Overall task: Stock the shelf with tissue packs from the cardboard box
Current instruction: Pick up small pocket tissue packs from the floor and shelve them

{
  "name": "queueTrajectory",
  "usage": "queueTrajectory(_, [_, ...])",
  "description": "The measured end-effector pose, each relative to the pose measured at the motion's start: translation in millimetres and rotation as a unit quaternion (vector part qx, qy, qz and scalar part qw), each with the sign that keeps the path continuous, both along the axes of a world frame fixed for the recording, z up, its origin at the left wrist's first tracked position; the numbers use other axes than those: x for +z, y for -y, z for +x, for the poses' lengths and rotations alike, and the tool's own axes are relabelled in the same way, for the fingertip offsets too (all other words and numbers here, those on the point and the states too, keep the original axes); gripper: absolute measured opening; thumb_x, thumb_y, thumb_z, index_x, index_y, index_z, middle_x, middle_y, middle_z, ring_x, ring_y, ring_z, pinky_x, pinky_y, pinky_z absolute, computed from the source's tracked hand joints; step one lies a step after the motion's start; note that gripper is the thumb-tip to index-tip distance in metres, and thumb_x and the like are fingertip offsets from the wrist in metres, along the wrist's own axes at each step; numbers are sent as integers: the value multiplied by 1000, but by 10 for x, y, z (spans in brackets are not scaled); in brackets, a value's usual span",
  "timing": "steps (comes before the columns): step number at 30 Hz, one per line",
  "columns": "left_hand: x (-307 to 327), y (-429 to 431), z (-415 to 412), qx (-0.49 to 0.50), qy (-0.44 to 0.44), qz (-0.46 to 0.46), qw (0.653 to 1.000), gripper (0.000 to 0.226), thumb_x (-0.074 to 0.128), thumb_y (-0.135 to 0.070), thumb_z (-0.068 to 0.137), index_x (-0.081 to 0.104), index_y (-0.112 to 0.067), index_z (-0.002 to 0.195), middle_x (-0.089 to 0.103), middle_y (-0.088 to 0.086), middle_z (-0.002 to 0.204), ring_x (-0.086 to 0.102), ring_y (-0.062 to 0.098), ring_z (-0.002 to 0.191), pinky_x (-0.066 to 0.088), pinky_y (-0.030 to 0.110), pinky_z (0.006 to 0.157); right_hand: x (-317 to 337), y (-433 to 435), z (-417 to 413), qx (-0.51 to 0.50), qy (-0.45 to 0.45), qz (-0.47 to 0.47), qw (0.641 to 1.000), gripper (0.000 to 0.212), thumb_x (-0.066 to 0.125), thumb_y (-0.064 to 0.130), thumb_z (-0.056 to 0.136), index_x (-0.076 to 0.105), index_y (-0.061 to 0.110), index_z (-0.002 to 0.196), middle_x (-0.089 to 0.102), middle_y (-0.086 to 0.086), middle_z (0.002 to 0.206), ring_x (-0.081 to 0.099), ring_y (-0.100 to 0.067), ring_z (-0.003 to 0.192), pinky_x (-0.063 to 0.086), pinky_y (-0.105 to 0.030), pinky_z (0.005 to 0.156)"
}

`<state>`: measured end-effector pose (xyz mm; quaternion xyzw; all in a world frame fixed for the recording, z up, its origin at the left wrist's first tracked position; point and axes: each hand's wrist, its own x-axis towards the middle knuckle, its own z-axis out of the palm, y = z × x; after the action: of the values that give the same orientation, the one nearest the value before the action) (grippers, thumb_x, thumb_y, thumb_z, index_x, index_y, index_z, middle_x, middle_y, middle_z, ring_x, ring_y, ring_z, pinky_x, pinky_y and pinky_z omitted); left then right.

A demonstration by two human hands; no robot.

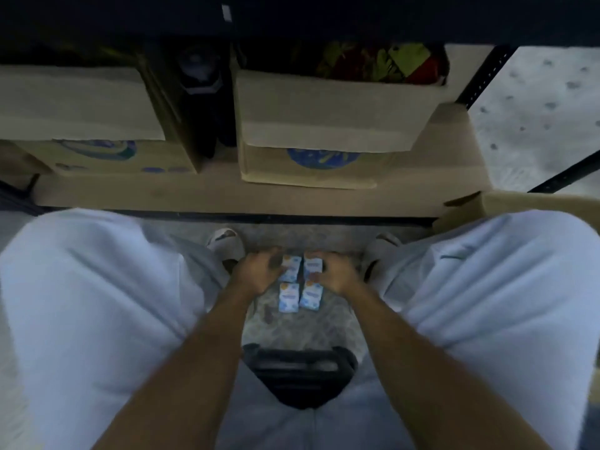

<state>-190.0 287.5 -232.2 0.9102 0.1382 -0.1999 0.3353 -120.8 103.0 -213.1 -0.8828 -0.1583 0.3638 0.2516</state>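
Several small light-blue tissue packs (289, 297) lie in a tight block on the speckled floor between my knees. My left hand (256, 274) curls around the far left pack (291, 267), fingers closed on its side. My right hand (336, 274) grips the far right pack (312, 264) the same way. The two near packs lie untouched. The low wooden shelf (227, 198) runs across in front of me. A cardboard box (506, 203) shows at the right edge, its inside hidden.
Two closed cardboard boxes (81, 105) (324, 125) stand on the shelf, with colourful packets (383, 61) behind the right one and a dark object (207, 92) between them. My knees in pale trousers flank the packs. A black upright (483, 76) bounds the shelf on the right.
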Motion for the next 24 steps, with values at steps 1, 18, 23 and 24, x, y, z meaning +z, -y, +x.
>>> queueTrajectory(1, [-86, 14, -21, 8, -10, -3, 1000, 49, 59, -42, 86, 55, -23, 131, 63, 5, 126, 60, 30, 110, 51, 43, 88, -101, -10, -38, -16, -10, -5, 1000, 40, 64, 17, 87, 58, 17, 127, 59, -10, 129, 52, -28, 121, 40, -35, 103])
queueTrajectory(18, [-995, 460, -284, 181, -68, -147, 970, 38, 76, -6, 75, 66, 1, 111, 55, 0, 104, 53, 15, 100, 38, 19, 81, -1677, 31, -599, -210, -124, -3, 970, 62, 67, 39, 70, 55, 26, 130, 55, -9, 132, 57, -27, 117, 50, -42, 96])
queueTrajectory(23, [-1129, 557, -303, 208, -66, -151, 964, 39, 74, 5, 74, 64, 1, 112, 55, 1, 107, 57, 21, 104, 40, 18, 77, -1609, -32, -594, -229, -111, 16, 967, 50, 66, 32, 74, 59, 26, 123, 57, -11, 126, 59, -29, 113, 50, -42, 94])
queueTrajectory(24, [-1156, 567, -295, 212, -69, -147, 964, 40, 74, 5, 75, 63, 2, 114, 55, 4, 113, 55, 21, 107, 40, 16, 77, -1565, -54, -563, -237, -111, 19, 965, 47, 66, 29, 75, 60, 27, 121, 57, -10, 125, 58, -29, 112, 50, -41, 94])
